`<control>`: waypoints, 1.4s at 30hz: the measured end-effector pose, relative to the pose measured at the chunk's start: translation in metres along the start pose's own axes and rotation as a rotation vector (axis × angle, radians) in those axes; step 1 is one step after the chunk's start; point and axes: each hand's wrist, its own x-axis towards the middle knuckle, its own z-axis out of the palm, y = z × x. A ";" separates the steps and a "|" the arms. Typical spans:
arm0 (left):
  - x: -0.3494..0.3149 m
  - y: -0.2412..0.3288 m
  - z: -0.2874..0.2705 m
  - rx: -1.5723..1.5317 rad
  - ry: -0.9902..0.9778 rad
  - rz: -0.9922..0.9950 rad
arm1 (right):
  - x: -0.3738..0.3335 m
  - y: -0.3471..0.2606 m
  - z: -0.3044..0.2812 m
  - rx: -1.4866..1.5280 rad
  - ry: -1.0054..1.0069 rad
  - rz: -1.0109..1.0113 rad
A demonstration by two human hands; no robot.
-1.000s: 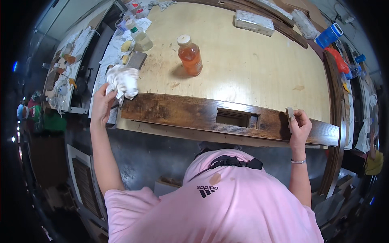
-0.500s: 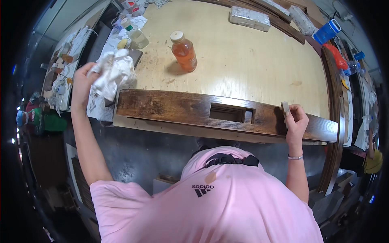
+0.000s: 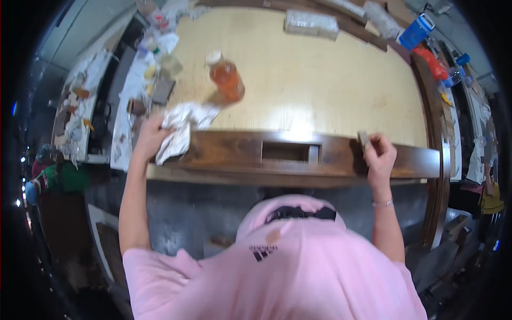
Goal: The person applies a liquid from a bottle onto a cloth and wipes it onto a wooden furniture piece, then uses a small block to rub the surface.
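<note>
A dark brown wooden board [image 3: 229, 152] with a rectangular cutout lies along the near edge of the pale worktable [image 3: 309, 80]. My left hand [image 3: 153, 137] is closed on a crumpled white cloth [image 3: 184, 128], which hangs over the board's left end. Toward the board's right part, my right hand [image 3: 382, 152] pinches a small greyish-brown block [image 3: 364, 140]. The block stands at the board's surface; whether it touches the wood I cannot tell. Beyond the board, left of the middle, stands a bottle of orange-red liquid [image 3: 228, 81] with a white cap.
At the table's far side lies a plastic-wrapped pale block [image 3: 311, 24]. A blue container [image 3: 416, 32] and a red plastic bag [image 3: 431, 64] are at the far right. Stained cloths and jars crowd a ledge on the left, near a flat brown piece [image 3: 163, 92].
My left hand has brought the cloth down and to the right, from above the left ledge onto the board's left end. My right hand keeps its pinch on the block. The whole view has shifted slightly.
</note>
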 end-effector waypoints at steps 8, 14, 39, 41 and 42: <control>0.005 0.003 0.030 -0.051 0.049 0.297 | -0.001 0.000 0.002 0.020 0.015 -0.024; 0.000 -0.097 -0.071 0.376 0.123 -0.133 | 0.000 -0.007 0.004 0.041 -0.007 0.039; -0.013 -0.047 -0.029 0.211 0.319 -0.136 | 0.000 -0.005 0.006 0.031 -0.015 0.045; -0.005 -0.011 -0.037 0.016 0.284 -0.117 | 0.002 0.000 0.005 0.044 -0.003 0.039; -0.008 0.021 -0.023 -0.274 0.245 -0.081 | 0.001 0.001 0.005 0.034 0.024 0.049</control>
